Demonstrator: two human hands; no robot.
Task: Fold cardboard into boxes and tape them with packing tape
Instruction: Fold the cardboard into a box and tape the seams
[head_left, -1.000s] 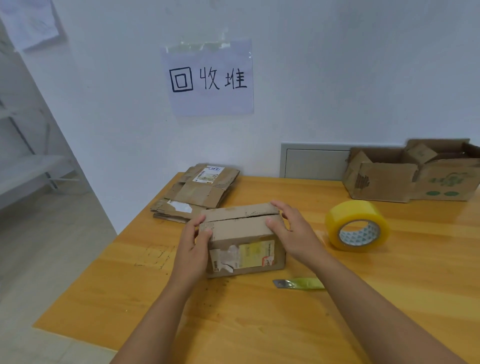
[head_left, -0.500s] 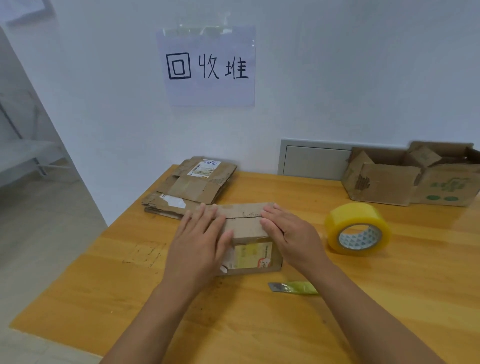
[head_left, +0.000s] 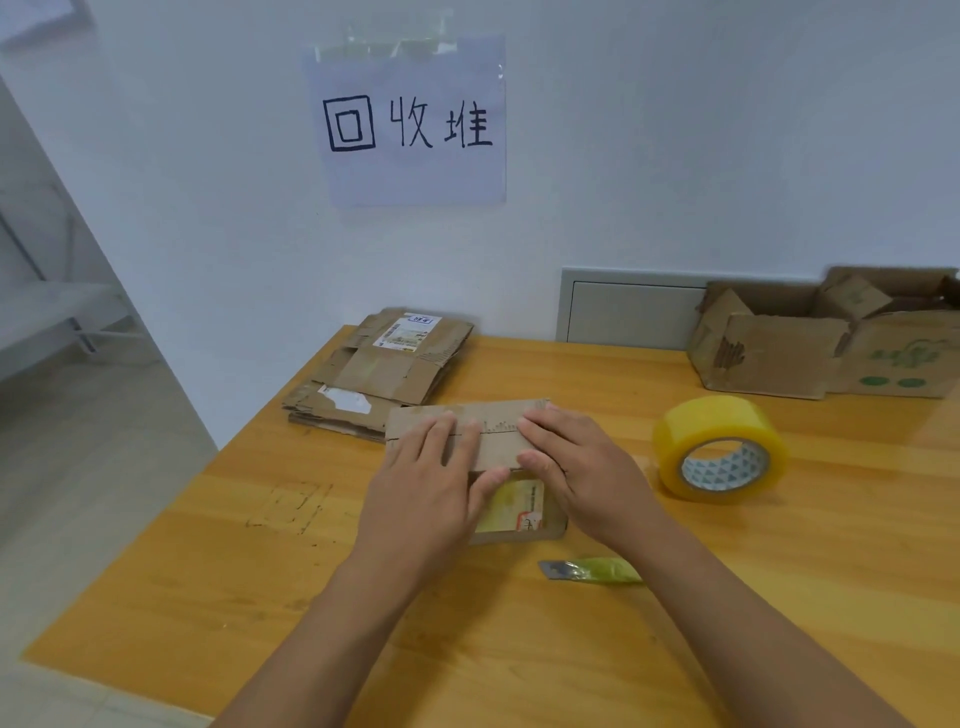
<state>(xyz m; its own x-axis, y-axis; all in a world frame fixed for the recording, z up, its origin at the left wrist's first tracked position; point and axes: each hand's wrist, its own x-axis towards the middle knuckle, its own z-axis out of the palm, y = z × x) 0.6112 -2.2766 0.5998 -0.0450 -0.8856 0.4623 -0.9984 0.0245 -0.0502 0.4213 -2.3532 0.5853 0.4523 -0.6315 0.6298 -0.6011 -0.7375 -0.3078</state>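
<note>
Cardboard box (head_left: 498, 441) is sitting mid-table (head_left: 779, 597), worn, its top flaps meeting along a ragged seam. The left hand (head_left: 426, 483) and right hand (head_left: 582, 467) are pressing it flat, fingers straight and together. Bare wood is lying left and front; tape (head_left: 719, 447) is standing near on the right, a knife (head_left: 592, 570) just in front.

The tape roll (head_left: 719, 447) is yellow, its core white with blue triangles. The box (head_left: 488, 441) is brown; at 5 o'clock, the knife (head_left: 597, 570) is green.
</note>
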